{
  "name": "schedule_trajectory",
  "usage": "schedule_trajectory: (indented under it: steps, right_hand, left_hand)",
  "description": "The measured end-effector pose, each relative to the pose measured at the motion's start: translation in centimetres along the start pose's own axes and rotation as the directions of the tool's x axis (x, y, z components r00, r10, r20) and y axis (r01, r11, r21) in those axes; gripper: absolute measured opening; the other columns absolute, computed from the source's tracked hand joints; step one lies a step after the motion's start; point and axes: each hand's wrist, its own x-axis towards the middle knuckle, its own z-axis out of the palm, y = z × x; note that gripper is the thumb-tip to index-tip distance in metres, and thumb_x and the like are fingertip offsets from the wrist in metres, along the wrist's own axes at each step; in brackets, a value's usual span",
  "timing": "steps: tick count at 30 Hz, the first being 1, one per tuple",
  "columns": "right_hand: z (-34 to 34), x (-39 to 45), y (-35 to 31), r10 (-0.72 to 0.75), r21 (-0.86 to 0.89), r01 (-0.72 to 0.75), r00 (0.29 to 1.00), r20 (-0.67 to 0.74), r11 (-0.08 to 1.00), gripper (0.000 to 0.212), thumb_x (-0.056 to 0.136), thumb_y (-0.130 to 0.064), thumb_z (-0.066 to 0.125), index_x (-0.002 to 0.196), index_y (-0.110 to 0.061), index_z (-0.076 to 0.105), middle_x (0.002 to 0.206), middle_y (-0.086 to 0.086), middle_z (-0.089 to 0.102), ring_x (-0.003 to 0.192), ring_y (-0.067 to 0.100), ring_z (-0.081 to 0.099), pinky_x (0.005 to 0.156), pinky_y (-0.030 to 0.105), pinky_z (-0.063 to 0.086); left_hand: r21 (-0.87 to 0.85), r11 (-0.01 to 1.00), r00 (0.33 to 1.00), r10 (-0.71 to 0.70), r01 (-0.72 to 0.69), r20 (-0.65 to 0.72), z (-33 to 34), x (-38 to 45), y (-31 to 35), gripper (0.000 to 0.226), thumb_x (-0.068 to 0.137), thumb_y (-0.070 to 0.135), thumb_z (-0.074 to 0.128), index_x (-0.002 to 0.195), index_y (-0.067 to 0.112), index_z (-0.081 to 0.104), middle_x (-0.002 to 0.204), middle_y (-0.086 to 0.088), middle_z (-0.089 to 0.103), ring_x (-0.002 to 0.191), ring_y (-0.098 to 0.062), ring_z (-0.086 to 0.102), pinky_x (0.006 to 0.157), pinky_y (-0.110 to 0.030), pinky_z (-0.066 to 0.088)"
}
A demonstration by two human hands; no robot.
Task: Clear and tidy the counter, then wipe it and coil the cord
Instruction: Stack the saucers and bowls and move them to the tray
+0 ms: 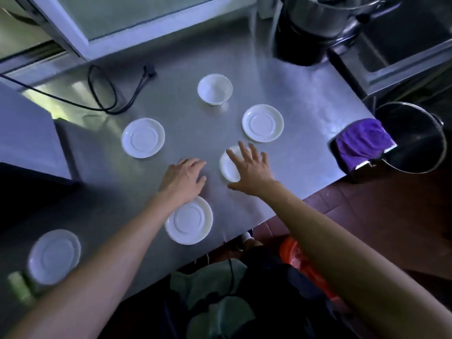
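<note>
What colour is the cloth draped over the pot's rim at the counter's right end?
Purple cloth, seen in the head view.

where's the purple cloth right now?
Head view, far right: the purple cloth hangs over the rim of a steel pot just off the counter's right edge.

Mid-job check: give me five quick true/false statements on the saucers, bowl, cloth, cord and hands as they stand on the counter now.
1. The right hand is spread over a white dish. True.
2. The small white bowl is stacked on a saucer. False: it stands alone on the steel counter.
3. The purple cloth hangs at the counter's right end, beside a steel pot. True.
4. The black cord is already coiled. False: it lies loose.
5. The left hand holds a saucer. False: it holds nothing; the near saucer lies by its wrist.
</note>
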Motion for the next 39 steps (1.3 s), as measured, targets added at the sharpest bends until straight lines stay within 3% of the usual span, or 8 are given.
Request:
schedule_trajectory:
  steps: [4,7,14,18,24,34,39]
  right_hand:
    - [-0.1,2.7,1.1,-0.116,-0.017,0.117,0.991,0.064,0.993,0.108,0.073,-0.068,0.068,0.155,-0.037,0.005,0.166,0.004,-0.007,0.152,0.034,-0.005,0.117,0.059,0.012]
    - [-0.1,4.0,1.4,-0.191,-0.026,0.194,0.977,0.09,0.981,0.102,0.073,-0.064,0.069,0.153,-0.035,0.012,0.164,0.007,0.004,0.15,0.035,0.005,0.114,0.057,0.02]
    - [-1.3,6.2,2.6,-0.304,-0.016,0.304,0.952,0.031,0.952,0.093,0.069,-0.058,0.068,0.148,-0.034,0.025,0.157,0.004,0.021,0.14,0.034,0.022,0.104,0.051,0.033]
    - [-4.0,8.5,4.5,-0.27,0.035,0.273,0.96,-0.075,0.961,0.093,0.067,-0.059,0.07,0.147,-0.035,0.028,0.156,0.003,0.025,0.14,0.033,0.024,0.102,0.051,0.034]
    - [-7.7,13.3,8.5,-0.174,0.075,0.183,0.978,-0.119,0.98,0.091,0.07,-0.057,0.069,0.147,-0.034,0.027,0.157,0.003,0.024,0.14,0.033,0.023,0.104,0.054,0.034]
    - [-9.9,20.6,13.7,-0.042,0.113,0.06,0.987,-0.157,0.992,0.092,0.071,-0.058,0.068,0.149,-0.035,0.025,0.16,0.003,0.022,0.143,0.034,0.021,0.105,0.054,0.031]
    - [-10.2,24.1,14.4,-0.051,0.102,0.063,0.992,-0.113,0.993,0.093,0.073,-0.058,0.07,0.15,-0.034,0.024,0.161,0.003,0.02,0.144,0.034,0.02,0.107,0.054,0.031]
  left_hand:
    - [-0.024,0.995,0.995,-0.095,0.095,-0.008,-0.8,1.8,1.1,0.048,0.097,0.034,0.054,0.142,0.019,0.05,0.146,0.0,0.051,0.133,-0.024,0.046,0.102,-0.045,0.043]
    - [-0.046,0.988,0.988,-0.151,0.15,-0.022,-1.1,2.6,1.4,0.048,0.097,0.034,0.054,0.142,0.018,0.05,0.146,0.0,0.051,0.132,-0.024,0.046,0.103,-0.045,0.043]
    - [-0.085,0.961,0.963,-0.267,0.264,-0.028,-2.1,4.4,1.2,0.048,0.097,0.034,0.054,0.143,0.019,0.05,0.145,0.0,0.052,0.132,-0.025,0.046,0.103,-0.045,0.043]
    - [-0.107,0.953,0.957,-0.287,0.282,-0.031,-2.7,6.0,1.2,0.047,0.096,0.033,0.056,0.141,0.017,0.051,0.143,-0.001,0.054,0.13,-0.028,0.048,0.101,-0.046,0.044]
    - [-0.076,0.965,0.965,-0.256,0.252,-0.048,-4.1,10.8,1.5,0.051,0.096,0.034,0.055,0.144,0.018,0.047,0.145,0.001,0.049,0.132,-0.027,0.045,0.1,-0.048,0.044]
    - [0.064,0.982,0.984,-0.176,0.177,-0.031,-6.5,21.9,2.3,0.072,0.091,0.045,0.059,0.152,0.021,0.028,0.16,-0.004,0.021,0.144,-0.03,0.023,0.091,-0.05,0.048]
    - [0.108,0.982,0.986,-0.162,0.156,0.044,-7.1,27.2,1.6,0.091,0.082,0.057,0.065,0.154,0.028,0.017,0.164,-0.006,0.008,0.149,-0.035,0.009,0.102,-0.057,0.04]
